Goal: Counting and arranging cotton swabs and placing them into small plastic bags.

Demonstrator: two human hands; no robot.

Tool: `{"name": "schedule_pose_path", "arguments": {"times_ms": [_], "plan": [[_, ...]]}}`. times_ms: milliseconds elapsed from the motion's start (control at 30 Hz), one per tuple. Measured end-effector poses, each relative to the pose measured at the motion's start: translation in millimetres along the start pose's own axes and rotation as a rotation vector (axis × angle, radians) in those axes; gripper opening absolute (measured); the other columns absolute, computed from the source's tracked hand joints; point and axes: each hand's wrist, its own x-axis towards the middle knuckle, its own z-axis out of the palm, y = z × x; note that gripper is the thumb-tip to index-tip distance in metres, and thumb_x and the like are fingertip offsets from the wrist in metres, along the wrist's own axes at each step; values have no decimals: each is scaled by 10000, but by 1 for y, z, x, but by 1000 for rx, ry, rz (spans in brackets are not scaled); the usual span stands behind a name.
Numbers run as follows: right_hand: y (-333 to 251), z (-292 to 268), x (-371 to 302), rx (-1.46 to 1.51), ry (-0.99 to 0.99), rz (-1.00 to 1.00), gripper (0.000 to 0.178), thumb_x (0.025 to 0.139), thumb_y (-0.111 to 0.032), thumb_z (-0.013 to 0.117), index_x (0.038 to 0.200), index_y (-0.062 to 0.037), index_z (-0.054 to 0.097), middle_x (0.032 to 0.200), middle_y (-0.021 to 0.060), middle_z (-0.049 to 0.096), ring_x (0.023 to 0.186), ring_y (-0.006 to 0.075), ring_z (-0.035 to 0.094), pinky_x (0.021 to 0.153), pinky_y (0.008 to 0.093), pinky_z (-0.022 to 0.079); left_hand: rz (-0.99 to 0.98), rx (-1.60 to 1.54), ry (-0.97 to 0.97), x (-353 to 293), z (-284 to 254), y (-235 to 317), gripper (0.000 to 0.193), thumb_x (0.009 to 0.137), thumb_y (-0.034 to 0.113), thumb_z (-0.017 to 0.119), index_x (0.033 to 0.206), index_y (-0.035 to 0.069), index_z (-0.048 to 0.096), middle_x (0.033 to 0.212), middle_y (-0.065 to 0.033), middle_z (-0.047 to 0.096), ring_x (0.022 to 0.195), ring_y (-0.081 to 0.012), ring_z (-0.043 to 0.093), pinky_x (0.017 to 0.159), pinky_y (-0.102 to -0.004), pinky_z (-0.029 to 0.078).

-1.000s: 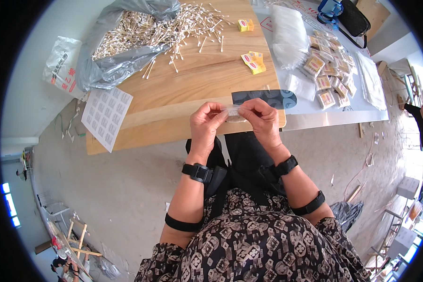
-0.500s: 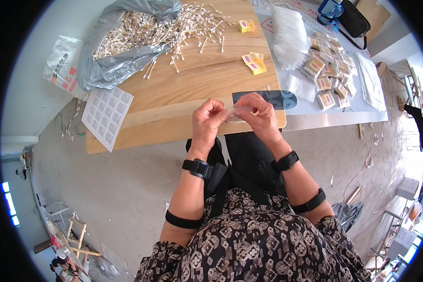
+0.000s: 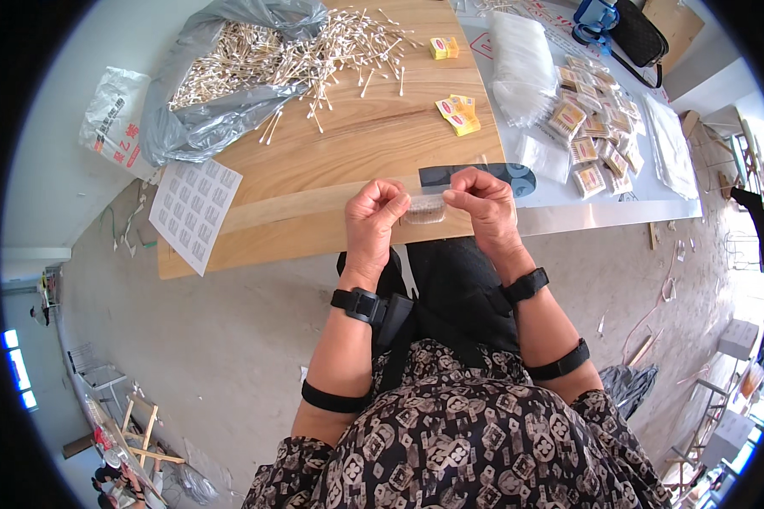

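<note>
Wooden table [image 3: 310, 174] below, my left hand [image 3: 370, 219] and right hand [image 3: 488, 212] had drawn apart, fingers [image 3: 396, 204] pinching opposite ends of the clear bag [image 3: 424, 209], baring its middle.

A: what is this place, somebody's house?

B: nah, looks like a small, pretty rough packing workshop to me. Loose swabs [image 3: 356, 42] by the hundred spill from a grey bag [image 3: 163, 127] at upper left, and packets [image 3: 598, 127] are heaped at upper right.

A: could just be a hobby table [image 3: 331, 182] tho?

B: check the bare, grubby floor [image 3: 229, 339], plus the wood frame [image 3: 149, 428] lower left and boxes [image 3: 737, 339] lower right.
</note>
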Motion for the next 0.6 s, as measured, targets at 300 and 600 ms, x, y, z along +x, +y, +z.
{"name": "schedule_pose_path", "arguments": {"times_ms": [300,600], "plan": [[-16,10,-5,-187,1,-38,133,795,-19,741,922,-25,703,836,-33,633,776,47,544,722,205,434,55,41,57,-2,-5,7,133,870,39,702,794,49,594,887,-1,590,783,-53,520,747,-209,452],[-6,28,-9,-75,8,86,80,845,-32,702,917,1,714,734,-21,638,672,40,516,630,192,401,-102,181,20,-7,12,12,69,845,32,676,907,12,652,865,-3,636,815,-72,568,757,-221,464]]}}
